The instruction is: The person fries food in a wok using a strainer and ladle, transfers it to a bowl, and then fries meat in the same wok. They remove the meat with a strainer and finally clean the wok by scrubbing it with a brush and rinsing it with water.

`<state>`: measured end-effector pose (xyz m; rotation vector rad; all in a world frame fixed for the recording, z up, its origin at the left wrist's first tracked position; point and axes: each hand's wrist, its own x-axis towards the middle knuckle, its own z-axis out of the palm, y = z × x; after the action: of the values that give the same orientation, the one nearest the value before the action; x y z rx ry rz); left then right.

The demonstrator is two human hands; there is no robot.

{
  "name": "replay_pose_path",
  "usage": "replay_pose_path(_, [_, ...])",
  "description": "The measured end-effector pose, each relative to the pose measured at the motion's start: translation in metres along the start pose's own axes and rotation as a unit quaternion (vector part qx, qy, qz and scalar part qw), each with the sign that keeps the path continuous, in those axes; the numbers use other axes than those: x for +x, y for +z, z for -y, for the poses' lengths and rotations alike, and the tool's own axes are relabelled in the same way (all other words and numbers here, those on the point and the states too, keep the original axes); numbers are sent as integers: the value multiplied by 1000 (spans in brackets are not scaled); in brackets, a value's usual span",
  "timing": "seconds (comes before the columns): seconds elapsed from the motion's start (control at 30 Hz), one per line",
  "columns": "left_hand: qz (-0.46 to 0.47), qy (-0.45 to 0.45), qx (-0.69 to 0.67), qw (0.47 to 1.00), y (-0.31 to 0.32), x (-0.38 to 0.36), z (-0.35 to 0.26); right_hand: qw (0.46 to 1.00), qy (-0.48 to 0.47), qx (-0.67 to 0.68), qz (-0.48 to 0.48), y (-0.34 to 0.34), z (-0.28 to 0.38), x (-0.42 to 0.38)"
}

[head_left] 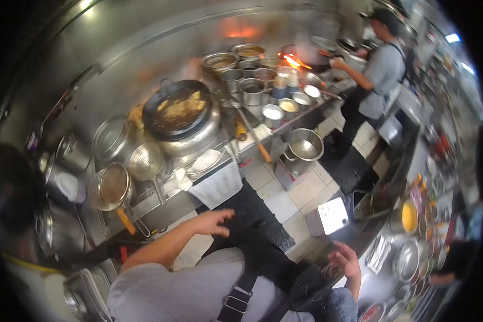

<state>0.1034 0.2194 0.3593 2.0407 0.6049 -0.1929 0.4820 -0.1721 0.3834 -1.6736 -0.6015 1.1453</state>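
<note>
Grey shirt and dark apron strap [236,298] fill the bottom of the view, closest to the lens. Beyond them:

Cooking range [161,201]: long steel counter running along the left and top, backed by a steel wall.

Wok [178,110]: dark, sits on a steel burner ring on the range, browned food inside. Largest vessel in view.

Stock pot [302,150]: steel, stands on the tiled floor just past the range's right end, on a low box.

Black floor mat [257,212]: lies on the tiles between the range and the prep counter [370,236] at right.

Second person [378,70]: stands at the far end of the range, grey shirt, beside an open flame.

White cloth [217,182]: hangs over the range's front edge, below the wok.

Sieve pan [114,185]: orange handle, rests on the range left of the cloth; a wire skimmer [146,161] lies just beside it.

Seasoning tins [273,91]: cluster right of the wok.

Left hand [214,221]: empty, fingers spread and loosely curled, held above the mat, near the range front under the cloth, touching nothing.

Right hand [346,260]: empty, fingers relaxed and slightly bent, near the prep counter's edge; contact with it cannot be told.
</note>
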Motion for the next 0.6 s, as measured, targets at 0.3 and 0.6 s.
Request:
replay_pose_path(0.3, [-544,-136,18,828,-148,-99,91,901,-48,-346,255,151,154,238])
replay_pose_path(0.6, [-550,-586,49,593,-121,-197,219,807,-194,-529,177,209,108,442])
